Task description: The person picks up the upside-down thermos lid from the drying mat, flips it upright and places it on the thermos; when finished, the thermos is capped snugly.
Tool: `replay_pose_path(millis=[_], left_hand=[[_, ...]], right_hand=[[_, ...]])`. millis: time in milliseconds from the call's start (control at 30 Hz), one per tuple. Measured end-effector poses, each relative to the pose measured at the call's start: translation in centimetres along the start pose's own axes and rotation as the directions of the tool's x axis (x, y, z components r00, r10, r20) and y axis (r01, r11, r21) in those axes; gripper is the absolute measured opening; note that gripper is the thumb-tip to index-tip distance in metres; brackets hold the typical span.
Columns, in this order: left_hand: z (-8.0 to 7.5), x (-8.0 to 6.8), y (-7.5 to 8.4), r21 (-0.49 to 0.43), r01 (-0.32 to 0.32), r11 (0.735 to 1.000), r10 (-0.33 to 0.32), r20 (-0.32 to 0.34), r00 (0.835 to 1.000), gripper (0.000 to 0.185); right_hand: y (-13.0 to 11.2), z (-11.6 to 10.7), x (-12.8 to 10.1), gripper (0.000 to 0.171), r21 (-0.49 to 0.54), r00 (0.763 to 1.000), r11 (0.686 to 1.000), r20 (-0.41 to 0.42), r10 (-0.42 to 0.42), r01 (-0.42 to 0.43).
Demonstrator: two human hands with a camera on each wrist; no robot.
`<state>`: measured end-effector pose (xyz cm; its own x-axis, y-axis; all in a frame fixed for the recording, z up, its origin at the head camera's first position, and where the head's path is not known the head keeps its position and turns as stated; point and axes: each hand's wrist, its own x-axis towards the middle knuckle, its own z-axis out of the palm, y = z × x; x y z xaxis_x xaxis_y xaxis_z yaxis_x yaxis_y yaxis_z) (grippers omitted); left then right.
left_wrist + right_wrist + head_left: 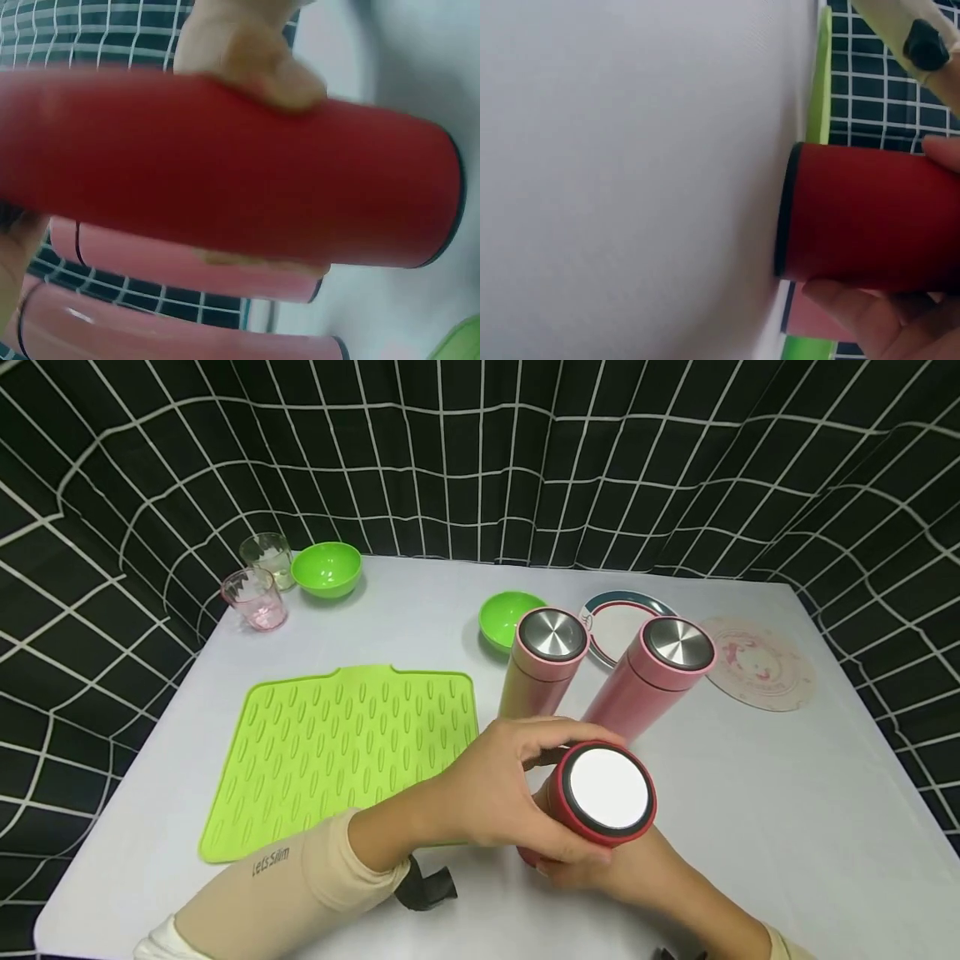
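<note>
A red thermos bottle (609,789) with a shiny lid top stands close in front of me, its lid facing up. My left hand (502,785) curls its thumb and fingers round the lid end. Lower down, my right hand (630,868) grips the body, partly hidden behind the bottle in the head view. The red body (225,172) crosses the left wrist view, with dark trim at its base. In the right wrist view that base (786,214) is near the white table; contact is unclear. Just behind stand two pink thermos bottles, one left (536,681) and one right (637,689).
A green drying mat (352,752) lies to the left. Two green bowls (327,570), two glasses (257,600), a rimmed plate (618,622) and a pale patterned disc (765,668) sit farther back. A black grid curtain (480,460) surrounds the table.
</note>
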<state>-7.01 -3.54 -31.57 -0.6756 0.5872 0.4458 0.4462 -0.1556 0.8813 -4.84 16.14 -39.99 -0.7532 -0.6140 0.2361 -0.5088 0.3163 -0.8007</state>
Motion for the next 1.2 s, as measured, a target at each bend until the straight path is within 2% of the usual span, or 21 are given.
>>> replay_pose_path(millis=[67,100,133,200,300,400,467,567,600,667,800,867,933,1000,1033,1100,1133,1200], left_hand=[[-0.5,0.3,-0.5,-0.11,0.063,0.992,-0.055,0.074,0.996,0.075],[-0.7,0.4,-0.7,-0.144,0.089,0.986,-0.073,0.111,0.991,0.076],[-0.9,0.5,-0.8,-0.144,0.1,0.984,-0.081,0.138,0.987,0.077],[-1.0,0.4,-0.8,-0.088,0.087,0.992,-0.073,0.157,0.985,0.078],[-0.9,0.0,-0.1,0.105,0.029,0.994,-0.04,0.106,0.994,0.078],[-0.5,-0.5,0.7,0.306,0.004,0.952,-0.009,0.016,1.0,0.079],[-0.3,-0.7,1.0,0.381,0.008,0.924,0.001,-0.023,1.0,0.078],[0.1,-0.7,1.2,0.425,0.008,0.905,0.022,-0.066,0.998,0.076],[0.2,-0.7,1.2,0.421,0.003,0.907,0.031,-0.074,0.997,0.075],[0.2,-0.5,1.2,0.358,-0.009,0.934,0.041,-0.081,0.996,0.071],[-0.4,-0.2,0.6,0.14,-0.024,0.99,0.028,-0.024,0.999,0.069],[-0.7,0.1,0.1,0.032,-0.005,0.999,0.004,0.03,1.0,0.071],[-0.9,0.3,-0.4,-0.053,0.031,0.998,-0.027,0.069,0.997,0.073],[-0.9,0.3,-0.7,-0.093,0.067,0.993,-0.059,0.083,0.995,0.074],[-0.8,0.3,-0.7,-0.082,0.073,0.994,-0.066,0.077,0.995,0.074],[-0.5,0.0,-0.4,0.007,0.071,0.997,-0.071,0.041,0.997,0.075],[-0.3,-0.2,-0.1,0.078,0.062,0.995,-0.063,0.018,0.998,0.074],[0.1,-0.5,0.6,0.237,0.049,0.97,-0.04,-0.041,0.998,0.075]], right_hand=[[0.1,0.0,0.3,0.047,0.018,1.0,1.0,0.005,0.005,-0.005],[0.1,0.0,0.3,0.049,0.062,1.0,0.998,0.005,0.008,-0.008],[0.1,0.1,0.4,0.049,0.061,1.0,0.998,0.009,0.012,-0.012],[0.2,0.2,0.4,0.047,0.037,1.0,0.999,0.017,0.01,-0.011],[0.2,0.2,0.5,0.042,0.0,1.0,1.0,0.02,-0.014,0.014],[0.1,0.1,0.4,0.043,-0.031,0.999,0.999,0.018,-0.042,0.043],[0.1,0.0,0.2,0.044,-0.049,0.997,0.996,0.016,-0.079,0.08],[0.1,-0.1,0.0,0.044,-0.125,0.991,0.983,0.015,-0.136,0.136],[0.1,-0.2,0.0,0.044,-0.12,0.989,0.982,0.01,-0.148,0.148],[0.0,-0.2,0.0,0.043,-0.095,0.992,0.988,0.013,-0.122,0.123],[-0.6,-0.3,0.5,0.044,0.09,0.999,0.996,0.03,-0.021,0.018],[-0.8,-0.4,0.8,0.047,0.119,1.0,0.993,0.022,0.005,-0.008],[-0.8,-0.4,0.8,0.052,0.146,1.0,0.989,0.009,-0.001,0.0],[-0.7,-0.4,0.7,0.053,0.129,1.0,0.992,0.0,0.005,-0.005],[-0.6,-0.4,0.6,0.052,0.127,1.0,0.992,0.006,-0.002,0.002],[-0.4,-0.3,0.4,0.047,0.082,1.0,0.997,0.019,-0.013,0.011],[-0.3,-0.3,0.2,0.045,0.035,1.0,0.999,0.015,-0.027,0.026],[-0.2,-0.2,-0.2,0.04,-0.058,0.999,0.997,0.013,-0.049,0.05]])
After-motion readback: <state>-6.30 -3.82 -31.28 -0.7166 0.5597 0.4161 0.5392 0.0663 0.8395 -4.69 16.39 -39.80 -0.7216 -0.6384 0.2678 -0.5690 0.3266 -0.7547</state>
